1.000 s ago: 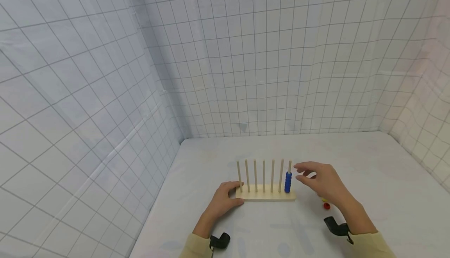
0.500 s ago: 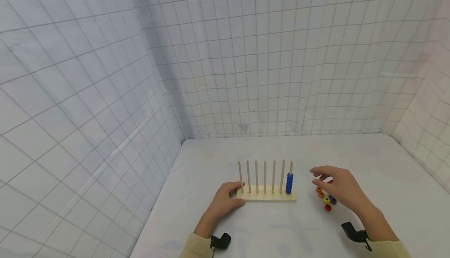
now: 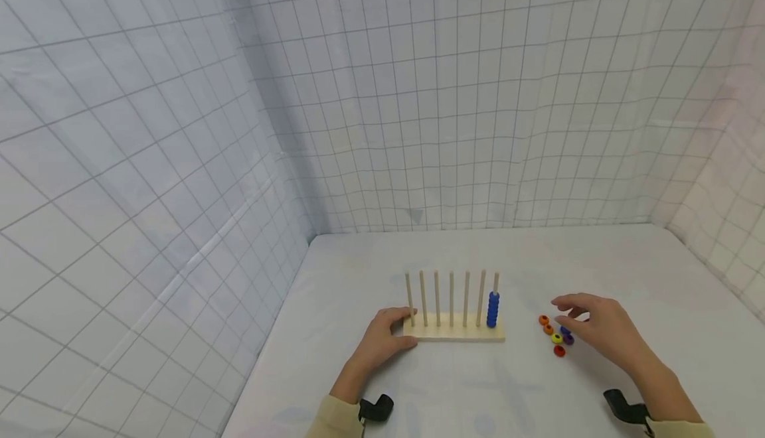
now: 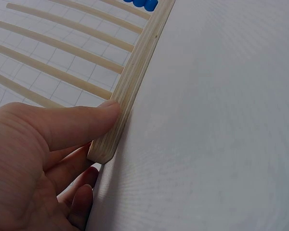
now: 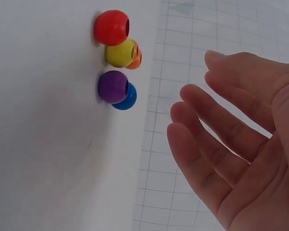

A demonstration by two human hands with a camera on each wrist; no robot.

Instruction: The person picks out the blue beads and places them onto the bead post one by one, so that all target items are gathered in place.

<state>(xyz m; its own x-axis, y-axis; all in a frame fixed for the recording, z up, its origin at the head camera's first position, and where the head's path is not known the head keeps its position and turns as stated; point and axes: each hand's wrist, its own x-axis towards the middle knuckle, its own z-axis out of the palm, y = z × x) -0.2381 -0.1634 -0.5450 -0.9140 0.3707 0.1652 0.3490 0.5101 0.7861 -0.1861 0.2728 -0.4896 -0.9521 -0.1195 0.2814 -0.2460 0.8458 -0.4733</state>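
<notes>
Left hand (image 3: pixel 379 340) grips the peg rack's (image 3: pixel 457 333) left end, steadying it at lower centre; right hand (image 3: pixel 603 332), fingers relaxed and empty, hovers over loose beads (image 3: pixel 556 336), apparently to pick one.

1. a white tabletop (image 3: pixel 597 259) fills the lower part of the head view, its surface plain and matte.
2. white sheets printed with a thin grey grid (image 3: pixel 454 93) hang as walls behind and on both sides.
3. the sheets sag and wrinkle slightly.
4. the light is soft and even.
</notes>
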